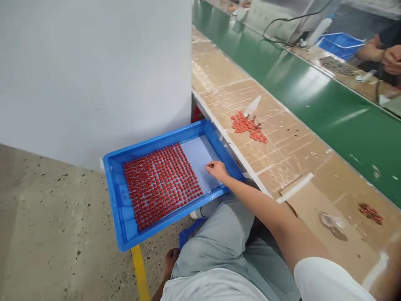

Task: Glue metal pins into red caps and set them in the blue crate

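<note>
My right hand (216, 170) reaches over the blue plastic tray (112, 200), closed in a pinch. A small dark, reddish piece (211, 166) shows between its fingertips, too small to make out fully. Rows of small red round parts with dark centres (163, 184) cover the left and middle of the tray. Below the hand is the bare part of a pale sheet (196, 150) lining the tray. Low in the view, my left hand (171, 258) hangs beside my knee, in shadow; its fingers are not clear.
On the workbench (225, 83) to the right lie a pile of red discs (247, 125) and a smaller reddish cluster (371, 213). A green conveyor belt (300, 83) runs behind it. Across it are a co-worker's hands (391, 58) and a blue bin (340, 44). A white panel (94, 75) stands beyond the tray.
</note>
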The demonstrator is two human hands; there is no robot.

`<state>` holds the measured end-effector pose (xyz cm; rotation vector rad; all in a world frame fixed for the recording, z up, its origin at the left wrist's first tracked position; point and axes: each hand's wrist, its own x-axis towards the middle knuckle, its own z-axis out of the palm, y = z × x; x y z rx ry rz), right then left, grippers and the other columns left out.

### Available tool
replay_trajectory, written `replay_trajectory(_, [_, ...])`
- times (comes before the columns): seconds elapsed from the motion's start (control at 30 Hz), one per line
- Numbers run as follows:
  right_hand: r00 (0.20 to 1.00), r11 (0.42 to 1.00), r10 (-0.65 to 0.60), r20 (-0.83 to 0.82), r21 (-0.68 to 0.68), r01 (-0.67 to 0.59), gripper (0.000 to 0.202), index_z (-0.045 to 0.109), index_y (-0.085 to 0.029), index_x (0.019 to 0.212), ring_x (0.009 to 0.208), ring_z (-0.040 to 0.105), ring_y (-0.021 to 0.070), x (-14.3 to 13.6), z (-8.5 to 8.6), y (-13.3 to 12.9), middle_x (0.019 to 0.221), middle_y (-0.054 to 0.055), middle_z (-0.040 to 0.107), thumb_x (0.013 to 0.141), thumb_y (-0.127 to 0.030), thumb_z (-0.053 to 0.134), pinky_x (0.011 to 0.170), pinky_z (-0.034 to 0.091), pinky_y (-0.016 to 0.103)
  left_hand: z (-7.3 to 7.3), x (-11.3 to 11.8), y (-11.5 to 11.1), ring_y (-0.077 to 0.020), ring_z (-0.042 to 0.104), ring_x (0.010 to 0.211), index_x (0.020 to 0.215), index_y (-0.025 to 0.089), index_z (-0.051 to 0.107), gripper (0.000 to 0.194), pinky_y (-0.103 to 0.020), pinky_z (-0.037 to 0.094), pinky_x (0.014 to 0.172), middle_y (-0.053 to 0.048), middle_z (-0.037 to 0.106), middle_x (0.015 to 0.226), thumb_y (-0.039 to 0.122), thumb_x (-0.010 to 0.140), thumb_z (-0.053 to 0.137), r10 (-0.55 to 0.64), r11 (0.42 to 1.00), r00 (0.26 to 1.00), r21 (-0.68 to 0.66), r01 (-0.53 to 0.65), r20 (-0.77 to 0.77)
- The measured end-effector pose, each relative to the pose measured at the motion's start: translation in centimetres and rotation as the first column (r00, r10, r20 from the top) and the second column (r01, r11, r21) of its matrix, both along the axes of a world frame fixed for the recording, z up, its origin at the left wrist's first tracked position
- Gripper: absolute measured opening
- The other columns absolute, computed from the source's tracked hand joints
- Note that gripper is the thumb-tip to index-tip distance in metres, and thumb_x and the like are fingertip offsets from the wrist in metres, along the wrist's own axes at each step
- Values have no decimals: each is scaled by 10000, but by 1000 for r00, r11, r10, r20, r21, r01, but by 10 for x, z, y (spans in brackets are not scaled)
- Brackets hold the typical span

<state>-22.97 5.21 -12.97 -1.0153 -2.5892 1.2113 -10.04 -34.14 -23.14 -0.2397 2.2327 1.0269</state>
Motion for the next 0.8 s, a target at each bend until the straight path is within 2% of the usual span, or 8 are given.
replay_trajectory(0.07, [996,992,85,31,93,-87,120,643,-169,649,646,617,178,-13,-24,12,658,53,685,718,-256,597,649,447,279,-5,7,-12,-154,654,708,762,152,633,202,-313,519,698,-6,663,725,298,858,530,57,998,996,-36,-55,62])
replay_trajectory(0.13, [983,969,176,53,168,-183,124,663,-173,703,698,621,181,-23,-41,20,729,62,701,744,-253,576,700,448,283,-8,12,-21,-194,674,692,681,173,629,235,-328,516,688,-34,675,679,262,838,478,115,992,988,-64,-109,100])
replay_trajectory(0.23, [955,921,289,75,252,-298,146,674,-179,770,756,615,176,-32,-61,26,811,70,703,781,-258,551,753,442,277,-9,14,-30,-257,695,686,611,208,628,268,-348,512,647,-70,691,645,288,782,439,168,984,976,-83,-157,140])
replay_trajectory(0.33, [934,880,346,89,315,-356,177,678,-173,809,774,610,174,-38,-74,27,841,80,695,815,-266,528,766,441,274,-9,8,-34,-278,701,645,559,230,613,224,-357,508,603,-62,685,594,308,711,469,176,983,968,-79,-164,181])
replay_trajectory(0.43, [923,851,371,103,361,-382,205,681,-171,825,774,606,170,-41,-82,28,844,81,690,844,-283,510,757,441,269,-11,-1,-36,-287,699,590,514,241,589,178,-363,506,564,-51,682,559,301,649,490,162,986,961,-67,-151,223])
replay_trajectory(0.57, [912,821,388,133,400,-408,215,688,-187,848,765,608,164,-40,-85,31,850,66,693,859,-322,522,724,433,255,-14,-8,-35,-306,710,622,508,245,587,159,-385,524,592,-63,704,582,311,622,498,159,987,956,-62,-148,248])
replay_trajectory(0.7, [906,798,389,167,430,-422,236,696,-213,889,767,606,167,-37,-83,33,901,54,702,876,-361,514,689,414,265,-15,-8,-33,-311,713,641,509,238,591,161,-386,529,601,-79,710,595,320,616,503,174,985,950,-58,-165,258])
replay_trajectory(0.8, [886,768,424,189,443,-462,230,709,-240,880,839,592,186,-36,-76,35,908,39,714,867,-397,542,758,397,293,-13,-7,-32,-303,710,626,513,231,587,175,-373,523,578,-84,702,591,324,625,490,187,982,947,-51,-180,261])
